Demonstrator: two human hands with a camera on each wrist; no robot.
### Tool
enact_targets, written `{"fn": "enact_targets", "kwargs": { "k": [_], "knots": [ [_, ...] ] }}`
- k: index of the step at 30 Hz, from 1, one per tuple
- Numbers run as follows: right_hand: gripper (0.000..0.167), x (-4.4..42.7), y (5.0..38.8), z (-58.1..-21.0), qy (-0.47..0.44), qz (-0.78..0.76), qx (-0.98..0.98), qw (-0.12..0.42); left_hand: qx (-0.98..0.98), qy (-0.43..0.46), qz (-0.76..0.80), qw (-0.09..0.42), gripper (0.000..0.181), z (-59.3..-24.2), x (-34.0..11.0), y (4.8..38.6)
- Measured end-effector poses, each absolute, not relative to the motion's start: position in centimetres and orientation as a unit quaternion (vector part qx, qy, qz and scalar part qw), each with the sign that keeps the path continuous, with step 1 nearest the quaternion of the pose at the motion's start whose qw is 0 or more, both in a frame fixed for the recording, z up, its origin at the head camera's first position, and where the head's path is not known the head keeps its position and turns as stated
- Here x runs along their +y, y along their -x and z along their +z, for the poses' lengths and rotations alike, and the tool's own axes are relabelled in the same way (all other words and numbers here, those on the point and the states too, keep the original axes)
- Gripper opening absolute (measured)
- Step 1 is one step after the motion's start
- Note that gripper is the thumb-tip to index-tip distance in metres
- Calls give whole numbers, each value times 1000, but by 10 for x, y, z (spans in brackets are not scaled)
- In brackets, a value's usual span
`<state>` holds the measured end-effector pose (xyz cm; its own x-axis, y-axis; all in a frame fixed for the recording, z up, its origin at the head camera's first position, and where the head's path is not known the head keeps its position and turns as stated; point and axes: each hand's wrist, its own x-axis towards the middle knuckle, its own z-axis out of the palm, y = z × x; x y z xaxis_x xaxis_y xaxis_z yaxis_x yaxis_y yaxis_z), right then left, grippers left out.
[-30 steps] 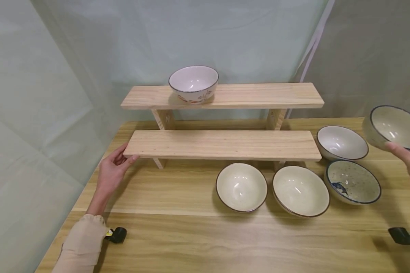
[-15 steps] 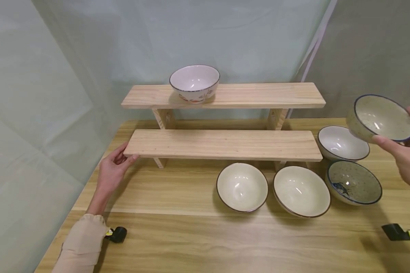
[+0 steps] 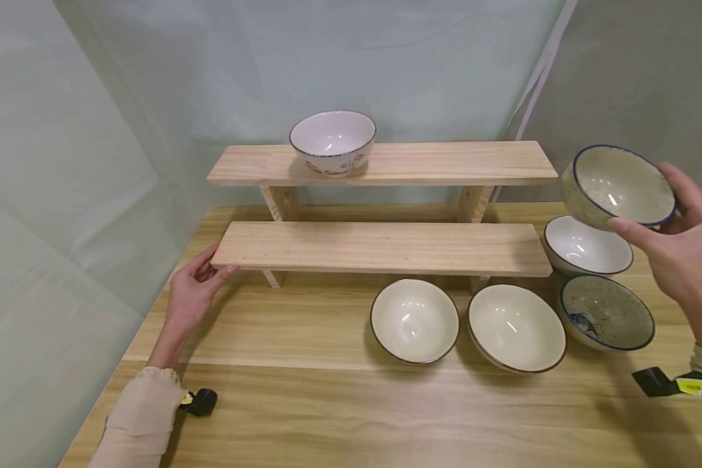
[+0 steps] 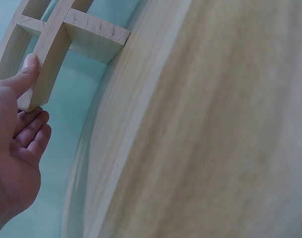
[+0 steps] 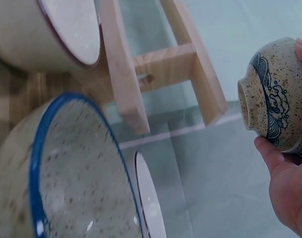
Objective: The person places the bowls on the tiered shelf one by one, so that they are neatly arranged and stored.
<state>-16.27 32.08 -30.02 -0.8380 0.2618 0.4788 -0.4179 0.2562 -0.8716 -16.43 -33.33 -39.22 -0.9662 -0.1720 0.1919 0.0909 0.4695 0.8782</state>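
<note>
My right hand [image 3: 687, 240] grips a speckled bowl [image 3: 620, 185] with a dark blue rim, held in the air right of the shelf. In the right wrist view this speckled bowl [image 5: 277, 96] shows a blue wave pattern and its foot. The left hand [image 3: 193, 292] pinches the left end of the lower board of a two-tier wooden shelf [image 3: 380, 247]. Seen from the left wrist, the thumb of that hand [image 4: 17, 144] lies on the board and the fingers curl below it. A white bowl [image 3: 335, 144] with a floral outside stands on the upper board.
On the wooden table [image 3: 327, 403] two cream bowls [image 3: 414, 322] with brown rims sit before the shelf. To the right are a speckled bowl with a blue fish [image 3: 608, 312] and a white bowl [image 3: 587, 246], below the raised bowl. A pale curtain [image 3: 433, 71] hangs behind.
My right hand has come in from the right edge, moving left and slightly up with the speckled bowl. The left hand and the bowls on the table and shelf stay where they were.
</note>
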Motion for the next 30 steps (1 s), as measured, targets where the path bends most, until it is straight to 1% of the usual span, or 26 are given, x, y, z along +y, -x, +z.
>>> {"fn": "enact_targets", "kwargs": {
  "k": [5,14,30],
  "knots": [
    [80,307,170,-294,-88,669,-683,280,-847,-25,-515,129,69,-393,-334,164],
    [78,285,181,-289,-149,733,-616,247,-850,-25,-510,130,69,-392,-334,164],
    [79,257,199,-286,-167,721,-636,220,-852,-23,-506,131,69,-393,-333,164]
  ]
}}
